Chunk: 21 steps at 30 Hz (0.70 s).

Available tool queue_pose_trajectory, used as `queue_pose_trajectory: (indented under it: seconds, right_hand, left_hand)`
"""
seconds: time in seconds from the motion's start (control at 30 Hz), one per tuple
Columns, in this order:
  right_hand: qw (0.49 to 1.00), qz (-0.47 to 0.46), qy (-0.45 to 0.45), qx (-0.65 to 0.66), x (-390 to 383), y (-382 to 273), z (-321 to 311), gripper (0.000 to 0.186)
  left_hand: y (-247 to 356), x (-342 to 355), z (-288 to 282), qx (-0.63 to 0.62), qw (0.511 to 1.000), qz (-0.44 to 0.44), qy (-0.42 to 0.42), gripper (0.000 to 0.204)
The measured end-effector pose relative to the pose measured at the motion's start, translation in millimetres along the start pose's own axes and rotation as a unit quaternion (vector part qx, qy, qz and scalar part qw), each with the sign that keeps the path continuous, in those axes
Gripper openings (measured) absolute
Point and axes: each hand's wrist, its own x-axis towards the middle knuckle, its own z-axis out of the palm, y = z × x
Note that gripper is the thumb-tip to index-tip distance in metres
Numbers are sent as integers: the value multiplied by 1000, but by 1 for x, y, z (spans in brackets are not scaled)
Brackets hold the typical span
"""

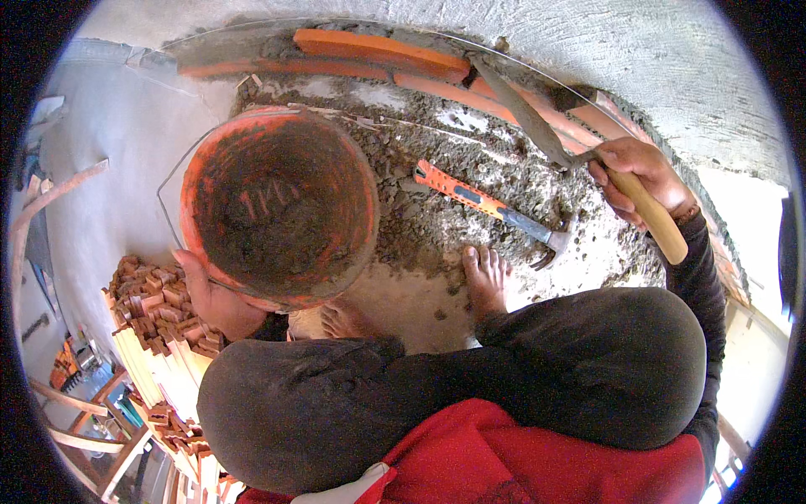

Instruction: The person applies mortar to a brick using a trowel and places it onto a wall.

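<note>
Tapering grey trowel (527, 116), tan wooden handle (649, 212)

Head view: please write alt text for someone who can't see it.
The right hand grips a wooden-handled trowel pointing toward a low brick wall, while the left hand is against the side of a dirty orange bucket with grey mortar in it. An orange-handled hammer lies on rubble-strewn ground near two bare feet.

The count recorded one round orange bucket (196, 197), one wooden-handled steel trowel (529, 118), one orange-and-grey claw hammer (480, 201), two bare hands (645, 172) and two bare feet (487, 281). Stacked red-brown clay bricks (155, 307) could not be exactly counted.
</note>
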Motion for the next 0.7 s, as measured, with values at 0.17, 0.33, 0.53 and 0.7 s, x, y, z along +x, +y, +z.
queue_pose_trajectory:
  seconds: [0.17,0.33,0.53,0.7]
  right_hand:
    - [998,-6,43,-35,-1,-6,9,33]
    - [998,17,15,-57,-11,-20,17,30]
    - [987,7,41,-156,0,-24,19,31]
    - [978,-27,65,-195,-3,-19,10,34]
  left_hand:
    - [-2,1,-1,-5,1000,-3,2,50]
    - [-4,1,-3,-15,1000,-5,8,50]
    - [-6,1,-5,-20,1000,-9,12,50]
    - [-13,4,1,-38,999,-15,10,49]
